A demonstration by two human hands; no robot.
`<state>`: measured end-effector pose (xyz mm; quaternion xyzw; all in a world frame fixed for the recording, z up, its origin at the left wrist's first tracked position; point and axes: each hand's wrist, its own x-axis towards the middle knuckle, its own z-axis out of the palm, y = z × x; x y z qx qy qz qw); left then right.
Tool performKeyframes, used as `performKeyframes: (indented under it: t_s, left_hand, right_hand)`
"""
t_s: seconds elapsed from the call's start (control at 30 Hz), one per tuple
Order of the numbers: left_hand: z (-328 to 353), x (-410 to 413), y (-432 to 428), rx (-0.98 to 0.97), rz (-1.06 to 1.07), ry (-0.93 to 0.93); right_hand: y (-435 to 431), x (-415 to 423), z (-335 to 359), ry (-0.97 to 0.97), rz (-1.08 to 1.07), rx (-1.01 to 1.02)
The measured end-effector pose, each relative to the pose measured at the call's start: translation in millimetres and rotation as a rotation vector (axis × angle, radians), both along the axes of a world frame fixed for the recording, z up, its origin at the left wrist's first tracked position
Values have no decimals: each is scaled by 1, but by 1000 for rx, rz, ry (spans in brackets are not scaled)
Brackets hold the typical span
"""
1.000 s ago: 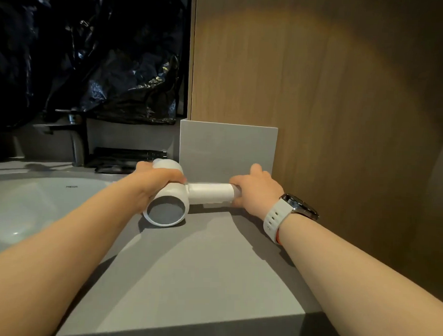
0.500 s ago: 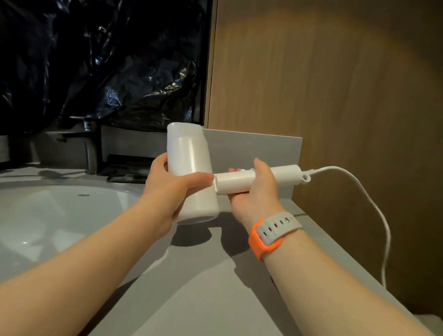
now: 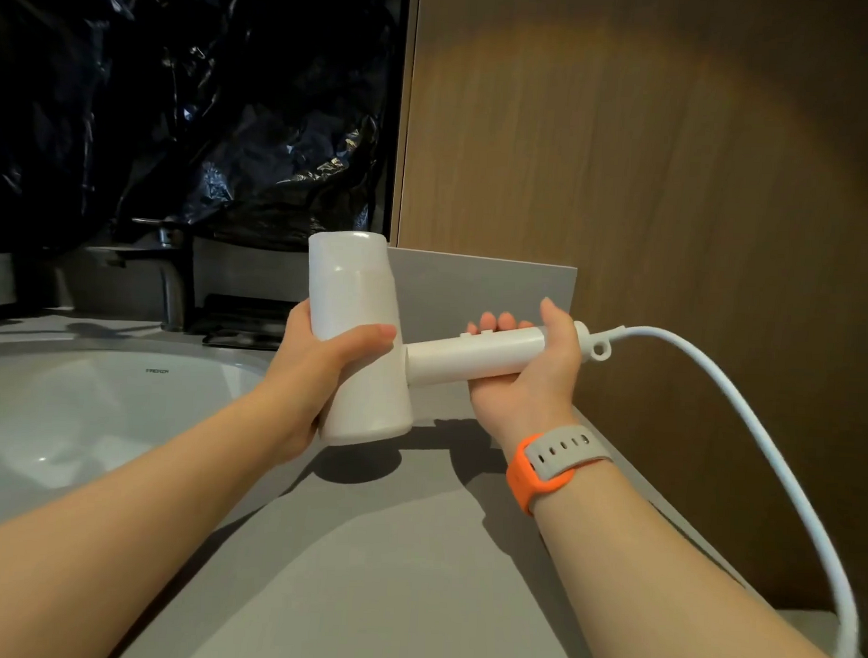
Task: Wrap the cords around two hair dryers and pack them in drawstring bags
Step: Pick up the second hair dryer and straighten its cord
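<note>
Stage: opening of the job, by my reading.

- White plastic hair dryer (image 3: 360, 346) is held up off the grey stone counter (image 3: 389, 573), its shadow falling on the surface below. The barrel stands roughly upright and the handle sticks out to the right.
- Left grip (image 3: 317, 374) is wrapped round the barrel, thumb across its front.
- Right grip (image 3: 528, 381) cradles the handle from beneath near its far end. The fingertips show over the top edge and the thumb stands up beside the end cap (a loose hold, but a hold).
- White cord (image 3: 744, 418) leaves the handle's end, arcs out to the right and drops past the counter's edge, out of view at the lower right. No plug is visible. Not one turn of cord lies on the handle or the barrel.

Done: one dryer picked up and steadied in both grips.

Left: all the winding on this dryer, then bagging it, then the same for the second. No second dryer and no drawstring bag can be seen from here.

Surroundings: white ceramic basin (image 3: 75, 414) to the left with a metal tap (image 3: 170, 280) behind it, black crinkled plastic sheeting (image 3: 184, 98) above, and a brown wood-grain wall panel (image 3: 673, 189) to the right. An orange-and-grey watch strap (image 3: 550, 468) sits on the right wrist.
</note>
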<state>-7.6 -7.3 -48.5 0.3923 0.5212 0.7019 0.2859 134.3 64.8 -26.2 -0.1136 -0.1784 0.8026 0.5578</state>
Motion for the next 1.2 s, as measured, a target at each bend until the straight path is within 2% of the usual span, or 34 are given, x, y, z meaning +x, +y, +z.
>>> performKeyframes:
  t_s: [0.17,0.33,0.77,1.03,1.2]
  left_hand:
    - [0,-4,-1,22,61,-29]
    - [2,-6,-6,-22,-6,43]
    - [11,3,-2,-36,-8,139]
    - [10,11,-2,-52,-13,25]
    - [15,6,-7,-50,-26,104]
  right_hand:
    - [-3,-5,1,-2,23,15]
    - [-5,-6,-4,-16,38,0]
    - [4,0,-2,-26,-30,-15]
    - [7,6,4,35,-34,56]
    - [4,3,3,57,-29,42]
